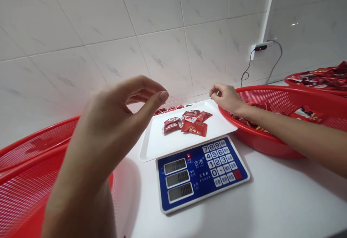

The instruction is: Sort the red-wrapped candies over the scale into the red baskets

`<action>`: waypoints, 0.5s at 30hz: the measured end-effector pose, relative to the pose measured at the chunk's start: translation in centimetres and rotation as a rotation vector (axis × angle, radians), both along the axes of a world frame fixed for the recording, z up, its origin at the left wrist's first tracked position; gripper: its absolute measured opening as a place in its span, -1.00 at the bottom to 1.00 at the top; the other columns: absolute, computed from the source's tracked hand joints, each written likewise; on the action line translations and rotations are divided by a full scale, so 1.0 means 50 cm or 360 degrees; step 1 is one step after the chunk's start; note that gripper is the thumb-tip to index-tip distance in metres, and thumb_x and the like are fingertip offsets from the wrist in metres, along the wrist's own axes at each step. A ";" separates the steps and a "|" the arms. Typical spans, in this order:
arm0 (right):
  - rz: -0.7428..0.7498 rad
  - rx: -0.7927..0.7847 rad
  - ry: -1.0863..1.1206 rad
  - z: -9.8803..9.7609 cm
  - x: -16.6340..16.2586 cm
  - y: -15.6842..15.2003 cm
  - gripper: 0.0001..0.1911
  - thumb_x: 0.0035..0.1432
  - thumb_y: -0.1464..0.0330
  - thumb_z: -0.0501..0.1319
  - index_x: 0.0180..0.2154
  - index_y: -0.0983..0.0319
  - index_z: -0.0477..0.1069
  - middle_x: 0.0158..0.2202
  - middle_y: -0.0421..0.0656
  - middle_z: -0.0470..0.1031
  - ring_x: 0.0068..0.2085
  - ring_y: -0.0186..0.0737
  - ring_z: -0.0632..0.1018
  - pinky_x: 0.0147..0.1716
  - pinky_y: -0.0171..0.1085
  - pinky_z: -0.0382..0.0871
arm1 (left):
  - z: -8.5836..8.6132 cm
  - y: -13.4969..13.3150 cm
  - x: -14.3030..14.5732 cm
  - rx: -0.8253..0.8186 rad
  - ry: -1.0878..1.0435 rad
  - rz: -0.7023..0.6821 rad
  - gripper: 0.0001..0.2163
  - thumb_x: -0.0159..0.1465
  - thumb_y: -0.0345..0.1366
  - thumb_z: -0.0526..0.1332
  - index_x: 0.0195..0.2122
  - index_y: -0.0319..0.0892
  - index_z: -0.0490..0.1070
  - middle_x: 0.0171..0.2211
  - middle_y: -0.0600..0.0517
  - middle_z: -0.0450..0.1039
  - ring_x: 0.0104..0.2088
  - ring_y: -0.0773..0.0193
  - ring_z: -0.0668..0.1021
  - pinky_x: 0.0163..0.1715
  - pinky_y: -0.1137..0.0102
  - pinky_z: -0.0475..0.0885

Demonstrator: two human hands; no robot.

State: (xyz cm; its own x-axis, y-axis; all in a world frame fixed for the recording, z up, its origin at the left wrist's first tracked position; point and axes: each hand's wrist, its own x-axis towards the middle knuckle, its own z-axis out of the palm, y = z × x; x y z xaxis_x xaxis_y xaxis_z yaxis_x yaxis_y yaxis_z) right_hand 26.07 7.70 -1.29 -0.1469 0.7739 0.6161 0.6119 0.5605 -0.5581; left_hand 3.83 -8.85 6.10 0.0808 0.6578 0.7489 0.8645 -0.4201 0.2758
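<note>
My left hand (116, 118) hovers in the air left of the white weighing tray (154, 145), thumb tip against the curled index finger and nothing seen between them. At the back right, my right hand (226, 97) is above the rim of a red mesh basket (265, 142). Its fingers are curled closed, with nothing showing in them. Several red snack packets (194, 127) lie bunched on the tray. In front of it is the blue panel of a digital scale (203, 174), its three displays lit with digits.
Red baskets (32, 180) stand at the left. Another red basket heaped with packets (322, 77) is at the far right. More packets (173, 108) lie behind the tray by the tiled wall. A socket strip (260, 48) with cables hangs on the wall.
</note>
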 end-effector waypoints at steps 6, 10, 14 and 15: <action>0.0021 -0.0129 -0.0135 -0.001 0.000 0.000 -0.86 0.09 0.50 0.14 -0.34 0.28 0.47 -0.33 -0.08 0.56 -0.34 -0.21 0.50 -0.36 -0.25 0.28 | 0.001 0.009 0.011 -0.0071 -0.0010 -0.0034 -0.92 0.25 -0.15 0.27 -0.33 0.06 0.55 -0.36 0.24 0.59 -0.33 0.39 0.60 -0.35 0.52 0.45; 0.0244 -0.0452 -0.0382 0.002 -0.003 -0.001 -0.70 0.16 0.41 0.17 -0.08 0.30 0.51 -0.11 0.00 0.57 -0.17 -0.11 0.54 -0.19 -0.19 0.38 | -0.031 0.063 0.007 -0.0323 -0.0095 -0.0140 -0.71 0.24 0.02 0.22 -0.17 -0.04 0.50 -0.19 0.06 0.58 -0.15 0.19 0.60 -0.07 0.30 0.48; 0.0405 -0.0565 -0.0556 0.005 -0.008 -0.003 -0.56 0.20 0.29 0.19 0.09 0.28 0.44 0.10 0.03 0.48 0.00 -0.04 0.52 -0.04 -0.14 0.37 | -0.099 0.145 -0.005 -0.0949 0.0112 -0.0070 -0.19 0.10 0.21 0.23 0.29 -0.10 0.10 0.29 -0.24 0.21 0.25 -0.14 0.32 0.14 0.00 0.33; 0.0424 -0.0563 -0.0621 0.005 -0.010 -0.003 -0.56 0.19 0.28 0.20 0.09 0.29 0.44 0.11 0.05 0.46 0.03 -0.01 0.50 -0.03 -0.14 0.36 | -0.116 0.162 -0.006 -0.1109 0.0211 -0.0027 -0.07 0.04 0.22 0.27 0.34 -0.11 -0.02 0.36 -0.29 0.03 0.32 -0.21 0.17 0.18 -0.08 0.24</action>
State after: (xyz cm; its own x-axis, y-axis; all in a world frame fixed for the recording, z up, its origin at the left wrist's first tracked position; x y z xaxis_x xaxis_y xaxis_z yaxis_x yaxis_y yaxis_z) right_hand 25.60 7.53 -1.04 -0.5281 0.8280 0.1886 0.6733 0.5436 -0.5012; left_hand 3.52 -0.74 0.32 0.1568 0.9780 0.1376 0.9042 -0.1982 0.3783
